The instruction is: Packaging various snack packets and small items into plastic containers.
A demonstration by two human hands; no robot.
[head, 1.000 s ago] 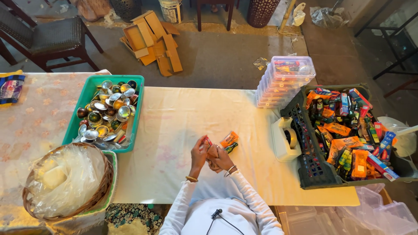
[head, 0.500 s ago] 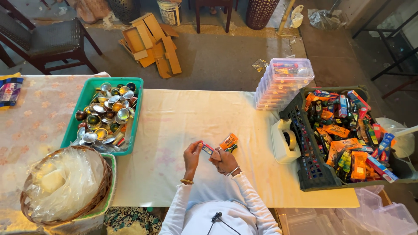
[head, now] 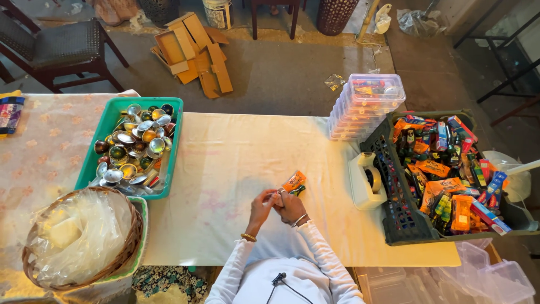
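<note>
Our left hand (head: pixel 262 204) and right hand (head: pixel 291 206) pinch one small pale item (head: pixel 277 198) between them; the orange packet (head: pixel 294 181) lies just beyond our right fingers, angled away rightward, nearer that hand.

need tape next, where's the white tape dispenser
In the head view, the white tape dispenser sits on the cream table, right of the hands, against the black plastic crate of snacks.

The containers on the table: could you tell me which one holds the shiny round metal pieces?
The green plastic tray, left of the hands; the dark crate on the right holds colourful packets instead.
</note>
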